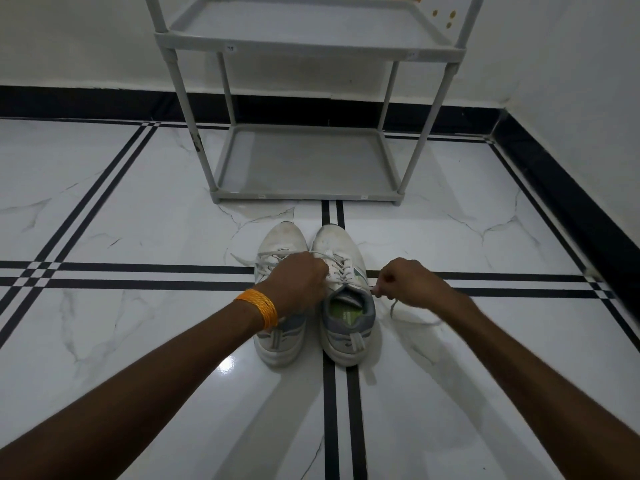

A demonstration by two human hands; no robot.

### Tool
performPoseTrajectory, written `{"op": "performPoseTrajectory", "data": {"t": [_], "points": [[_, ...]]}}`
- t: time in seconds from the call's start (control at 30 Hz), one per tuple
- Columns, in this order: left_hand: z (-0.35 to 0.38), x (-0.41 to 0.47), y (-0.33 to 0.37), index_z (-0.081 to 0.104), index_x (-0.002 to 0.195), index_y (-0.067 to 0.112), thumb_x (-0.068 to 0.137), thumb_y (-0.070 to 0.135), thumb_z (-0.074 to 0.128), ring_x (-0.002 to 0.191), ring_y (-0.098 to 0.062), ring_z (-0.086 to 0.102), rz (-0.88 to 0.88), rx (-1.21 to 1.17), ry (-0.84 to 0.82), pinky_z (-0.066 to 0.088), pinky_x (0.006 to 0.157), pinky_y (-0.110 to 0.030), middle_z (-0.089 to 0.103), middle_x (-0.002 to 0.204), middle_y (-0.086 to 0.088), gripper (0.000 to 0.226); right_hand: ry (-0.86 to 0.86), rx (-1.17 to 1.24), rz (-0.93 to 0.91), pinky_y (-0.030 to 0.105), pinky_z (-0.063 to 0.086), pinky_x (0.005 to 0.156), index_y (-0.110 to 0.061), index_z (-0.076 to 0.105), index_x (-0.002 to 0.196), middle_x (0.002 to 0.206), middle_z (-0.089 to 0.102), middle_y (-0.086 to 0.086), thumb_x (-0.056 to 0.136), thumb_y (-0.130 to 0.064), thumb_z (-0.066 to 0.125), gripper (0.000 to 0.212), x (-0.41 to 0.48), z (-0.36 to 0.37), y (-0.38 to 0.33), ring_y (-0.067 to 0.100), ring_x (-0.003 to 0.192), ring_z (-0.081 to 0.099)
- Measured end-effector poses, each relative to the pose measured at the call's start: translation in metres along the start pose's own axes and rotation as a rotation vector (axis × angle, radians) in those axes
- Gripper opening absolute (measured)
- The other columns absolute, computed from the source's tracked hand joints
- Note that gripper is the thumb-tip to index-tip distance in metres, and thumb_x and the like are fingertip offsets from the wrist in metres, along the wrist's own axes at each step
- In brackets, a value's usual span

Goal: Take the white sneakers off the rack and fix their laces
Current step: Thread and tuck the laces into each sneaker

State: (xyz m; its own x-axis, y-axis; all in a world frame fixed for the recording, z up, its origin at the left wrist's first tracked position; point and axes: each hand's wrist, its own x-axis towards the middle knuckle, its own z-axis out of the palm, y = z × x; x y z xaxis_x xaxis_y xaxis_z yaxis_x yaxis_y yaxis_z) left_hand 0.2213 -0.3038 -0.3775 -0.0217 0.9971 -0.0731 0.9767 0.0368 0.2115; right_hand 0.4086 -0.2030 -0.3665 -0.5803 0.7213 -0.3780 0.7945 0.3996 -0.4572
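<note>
Pinching a lace end, the right hand pulls toward 3 o'clock; the left hand is closed over the lacing of the right sneaker. Both scuffed white, grey-heeled sneakers stand together on the floor, the left sneaker touching its mate. At 12 o'clock, the grey rack has bare shelves.

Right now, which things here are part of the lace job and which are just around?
In the job:
right sneaker, being laced
left sneaker, beside it
lace, pinched in right hand
left hand, at the eyelets

Just around:
rack, behind the sneakers
orange wristband
</note>
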Motion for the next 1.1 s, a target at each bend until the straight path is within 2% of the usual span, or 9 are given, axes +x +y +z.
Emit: {"op": "performPoseTrajectory", "data": {"t": [0.07, 0.13, 0.3, 0.43, 0.57, 0.63, 0.83, 1.0, 1.1], "points": [[-0.006, 0.004, -0.001, 0.066, 0.079, 0.011, 0.088, 0.028, 0.055, 0.082, -0.024, 0.054, -0.039, -0.012, -0.006, 0.041, 0.072, -0.034, 0.062, 0.077, -0.007, 0.022, -0.142, 0.264, 0.000, 0.022, 0.047, 0.063, -0.002, 0.071, 0.082, 0.075, 0.067, 0.001, 0.087, -0.021, 0.065, 0.021, -0.007, -0.015, -0.001, 0.013, 0.071, 0.059], [-0.012, 0.011, -0.001, 0.068, 0.074, 0.015, 0.090, 0.038, 0.055, 0.083, -0.022, 0.054, -0.115, -0.158, 0.021, 0.040, 0.079, -0.036, 0.065, 0.080, -0.004, 0.031, -0.136, 0.532, -0.029, 0.025, 0.050, 0.076, -0.004, 0.069, 0.080, 0.088, 0.072, 0.007, 0.090, -0.027, 0.063, 0.025, -0.009, -0.020, -0.001, 0.015, 0.085, 0.065], [-0.016, 0.010, 0.006, 0.071, 0.084, 0.009, 0.096, 0.032, 0.052, 0.102, -0.015, 0.065, -0.216, -1.059, -0.037, 0.048, 0.093, -0.033, 0.073, 0.104, -0.003, 0.032, 0.067, 1.029, -0.104, 0.037, 0.053, 0.092, 0.005, 0.065, 0.104, 0.111, 0.072, 0.011, 0.098, -0.025, 0.050, 0.034, -0.005, -0.004, -0.009, 0.023, 0.106, 0.067], [0.007, 0.003, 0.016, 0.069, 0.101, -0.001, 0.098, 0.023, 0.052, 0.099, -0.025, 0.069, -0.300, -1.442, 0.123, 0.057, 0.084, -0.034, 0.073, 0.102, -0.013, 0.030, 0.065, 1.260, -0.139, 0.039, 0.052, 0.094, 0.000, 0.066, 0.104, 0.108, 0.071, 0.018, 0.099, -0.012, 0.047, 0.023, -0.004, 0.013, -0.013, 0.029, 0.105, 0.068], [0.022, 0.002, 0.021, 0.072, 0.096, 0.002, 0.094, 0.024, 0.060, 0.097, -0.033, 0.069, -0.336, -1.473, 0.301, 0.058, 0.080, -0.043, 0.073, 0.098, -0.015, 0.025, 0.173, 1.100, -0.080, 0.026, 0.055, 0.069, -0.008, 0.070, 0.104, 0.093, 0.073, 0.005, 0.095, -0.010, 0.055, 0.018, -0.002, 0.026, -0.015, 0.015, 0.082, 0.068], [0.023, 0.002, 0.024, 0.074, 0.095, 0.005, 0.092, 0.025, 0.062, 0.092, -0.030, 0.071, -0.349, -1.418, 0.349, 0.058, 0.077, -0.043, 0.075, 0.094, -0.010, 0.023, 0.203, 1.022, -0.081, 0.020, 0.051, 0.059, -0.007, 0.070, 0.105, 0.089, 0.072, 0.005, 0.094, -0.008, 0.056, 0.017, 0.000, 0.031, -0.016, 0.011, 0.072, 0.065], [0.027, 0.002, 0.024, 0.071, 0.108, 0.007, 0.095, 0.016, 0.058, 0.092, -0.018, 0.072, -0.279, -1.377, 0.340, 0.060, 0.082, -0.043, 0.073, 0.105, -0.006, 0.020, 0.249, 0.946, -0.027, 0.014, 0.049, 0.057, -0.005, 0.070, 0.105, 0.083, 0.068, 0.002, 0.095, -0.007, 0.055, 0.018, 0.008, 0.037, -0.015, 0.006, 0.066, 0.063], [0.027, 0.005, 0.020, 0.071, 0.111, 0.006, 0.095, 0.014, 0.058, 0.098, -0.034, 0.068, -0.331, -1.419, 0.321, 0.055, 0.088, -0.054, 0.073, 0.104, -0.013, 0.023, 0.230, 1.146, 0.041, 0.015, 0.050, 0.054, 0.002, 0.070, 0.103, 0.077, 0.068, 0.006, 0.089, 0.003, 0.060, 0.018, 0.008, 0.035, -0.014, 0.007, 0.061, 0.062], [0.027, 0.005, 0.020, 0.073, 0.108, 0.006, 0.093, 0.013, 0.060, 0.098, -0.033, 0.068, -0.317, -1.416, 0.287, 0.056, 0.089, -0.049, 0.074, 0.103, -0.011, 0.021, 0.246, 1.161, 0.075, 0.018, 0.051, 0.053, 0.002, 0.070, 0.098, 0.075, 0.068, 0.010, 0.084, 0.002, 0.067, 0.014, 0.008, 0.034, -0.015, 0.013, 0.062, 0.062]]}}
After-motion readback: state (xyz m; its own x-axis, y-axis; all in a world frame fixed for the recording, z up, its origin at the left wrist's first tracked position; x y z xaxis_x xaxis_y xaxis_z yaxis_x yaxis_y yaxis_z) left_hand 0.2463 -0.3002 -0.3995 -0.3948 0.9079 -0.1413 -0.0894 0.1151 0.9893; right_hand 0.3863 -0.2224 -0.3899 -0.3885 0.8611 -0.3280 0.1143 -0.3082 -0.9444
